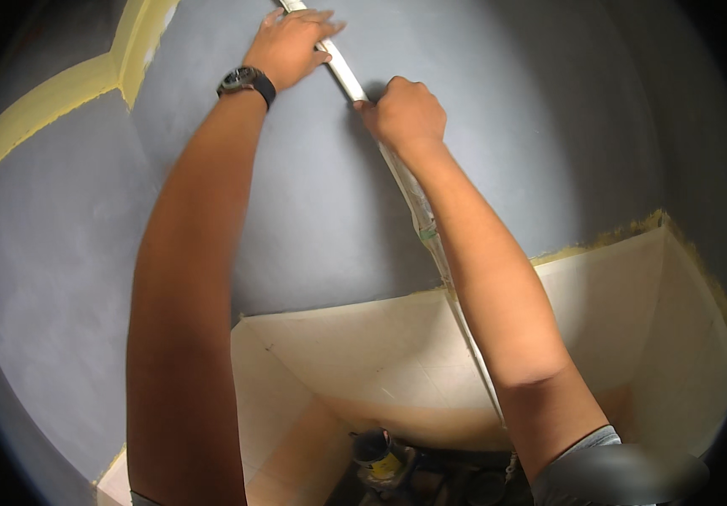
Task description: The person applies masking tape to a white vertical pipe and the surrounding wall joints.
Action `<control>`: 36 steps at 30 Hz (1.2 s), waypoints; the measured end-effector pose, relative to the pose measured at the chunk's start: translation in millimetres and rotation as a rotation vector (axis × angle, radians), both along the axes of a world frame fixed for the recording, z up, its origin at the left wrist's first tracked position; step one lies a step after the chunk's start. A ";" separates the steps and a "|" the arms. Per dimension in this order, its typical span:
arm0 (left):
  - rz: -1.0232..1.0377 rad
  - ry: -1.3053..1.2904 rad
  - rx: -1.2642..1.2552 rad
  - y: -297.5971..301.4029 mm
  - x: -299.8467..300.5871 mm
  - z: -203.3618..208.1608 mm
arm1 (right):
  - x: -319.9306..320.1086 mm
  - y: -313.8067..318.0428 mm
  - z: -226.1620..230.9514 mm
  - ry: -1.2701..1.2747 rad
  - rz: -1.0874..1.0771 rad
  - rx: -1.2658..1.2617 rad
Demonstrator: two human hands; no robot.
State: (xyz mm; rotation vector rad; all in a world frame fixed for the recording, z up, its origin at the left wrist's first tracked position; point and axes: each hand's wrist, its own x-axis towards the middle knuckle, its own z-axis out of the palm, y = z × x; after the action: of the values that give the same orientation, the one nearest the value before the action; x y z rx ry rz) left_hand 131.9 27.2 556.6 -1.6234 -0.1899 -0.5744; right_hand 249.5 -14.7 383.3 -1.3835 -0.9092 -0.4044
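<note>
A long white strip, which looks like cable trunking [344, 74], runs down the grey wall at a slant. My left hand [287, 44], with a dark watch [241, 80] on its wrist, lies at the strip's upper part. Its fingers stretch across the strip and are slightly blurred. Lower down, my right hand [410, 114] is closed at the strip, its thumb against the white edge; the curled fingertips are hidden. Below that hand the strip looks uneven, with a small greenish patch [427, 234], and my right forearm passes close beside it.
Yellow-edged trim [43, 105] crosses the wall at upper left. Pale tiles [380, 346] cover the lower wall, with a rough yellowish border along their top. On the dark floor area stands a black and yellow container [378, 455] among objects too dim to make out.
</note>
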 end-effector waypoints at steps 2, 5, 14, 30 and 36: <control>-0.284 -0.123 -0.010 24.7 -3.1 -25.7 | 6.4 -6.3 11.6 -0.009 0.140 -0.084; -0.764 -0.492 -0.244 59.2 27.1 -122.6 | 43.4 -15.6 22.9 0.069 0.474 -0.285; -0.904 -0.639 -0.797 49.4 73.3 -304.2 | 14.9 -4.0 76.4 -0.292 -0.009 0.079; -0.857 -0.757 -0.779 50.6 73.0 -305.2 | -22.1 11.3 157.4 -0.311 -0.241 0.010; -0.900 -0.764 -0.789 48.3 74.2 -306.5 | 23.2 32.0 185.9 -0.329 -0.064 0.064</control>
State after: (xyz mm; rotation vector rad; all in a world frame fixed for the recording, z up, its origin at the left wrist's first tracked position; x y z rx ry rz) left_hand 206.1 75.5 250.2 -2.1356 -0.2578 -2.0092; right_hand 272.7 17.2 569.1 -1.3113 -1.1098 -0.7191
